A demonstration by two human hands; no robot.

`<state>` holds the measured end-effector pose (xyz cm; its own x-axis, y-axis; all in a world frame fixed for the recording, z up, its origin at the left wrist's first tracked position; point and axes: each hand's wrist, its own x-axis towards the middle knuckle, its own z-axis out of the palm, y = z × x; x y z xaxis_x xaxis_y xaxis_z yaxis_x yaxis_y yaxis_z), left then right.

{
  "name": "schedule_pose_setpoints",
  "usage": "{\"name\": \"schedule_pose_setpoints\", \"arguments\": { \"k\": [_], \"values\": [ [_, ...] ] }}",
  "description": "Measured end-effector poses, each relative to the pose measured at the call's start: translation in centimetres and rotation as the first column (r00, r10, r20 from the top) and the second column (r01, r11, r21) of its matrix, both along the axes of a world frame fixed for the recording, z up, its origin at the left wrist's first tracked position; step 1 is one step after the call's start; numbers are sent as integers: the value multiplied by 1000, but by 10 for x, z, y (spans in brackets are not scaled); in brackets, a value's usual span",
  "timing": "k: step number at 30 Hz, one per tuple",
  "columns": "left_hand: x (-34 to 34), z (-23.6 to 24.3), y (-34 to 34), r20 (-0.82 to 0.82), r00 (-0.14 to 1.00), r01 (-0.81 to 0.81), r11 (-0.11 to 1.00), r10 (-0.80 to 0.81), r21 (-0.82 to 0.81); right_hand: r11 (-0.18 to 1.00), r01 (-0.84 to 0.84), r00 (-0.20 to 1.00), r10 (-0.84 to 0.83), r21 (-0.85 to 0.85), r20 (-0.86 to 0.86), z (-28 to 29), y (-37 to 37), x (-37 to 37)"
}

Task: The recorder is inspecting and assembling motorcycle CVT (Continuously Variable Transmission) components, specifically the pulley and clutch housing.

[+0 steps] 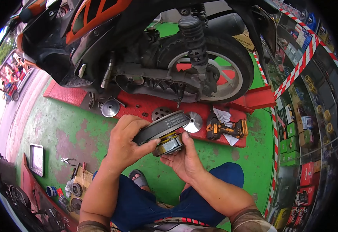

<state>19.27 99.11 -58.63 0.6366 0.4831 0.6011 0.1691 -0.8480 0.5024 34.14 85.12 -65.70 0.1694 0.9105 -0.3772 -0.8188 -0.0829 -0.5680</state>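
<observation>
Above my lap, both hands hold a scooter clutch pulley assembly (169, 144) with a yellow spring or ring and shiny metal body. A black drive belt (163, 125) runs round its upper part. My left hand (127, 141) grips the belt and the pulley from the left, thumb pressed near the yellow part. Cupped under the metal body from the right, my right hand (188, 162) has its thumb up along the side. Just beyond them, a silver conical pulley half (193, 123) and a dark round plate with holes (161, 113) lie on the red platform (134, 106).
The scooter (149, 83) stands on the platform, its transmission side uncovered. A cordless impact driver (227, 129) and a white cloth (223, 115) lie right; a silver disc (110, 108) lies left. Pliers (68, 159) and a metal tray (36, 159) are on the floor. Shelves (312, 127) line the right.
</observation>
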Motion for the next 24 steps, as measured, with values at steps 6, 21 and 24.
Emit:
{"name": "schedule_pose_setpoints", "arguments": {
  "k": [6, 21, 24],
  "values": [
    [1, -1, -2, -46, 999, 5, 999, -3, 39, 1000, -30, 999, 30, 9, -37, -3, 0, -2],
    [3, -2, -2, -120, 993, 21, 1000, -20, 8, 988, -111, 991, 102, -105, -82, -11, -4, -11],
    [2, -2, -2, -98, 995, 23, 1000, -24, -12, 995, -58, 997, 53, -87, -59, -7, -3, -11]
  ]
}}
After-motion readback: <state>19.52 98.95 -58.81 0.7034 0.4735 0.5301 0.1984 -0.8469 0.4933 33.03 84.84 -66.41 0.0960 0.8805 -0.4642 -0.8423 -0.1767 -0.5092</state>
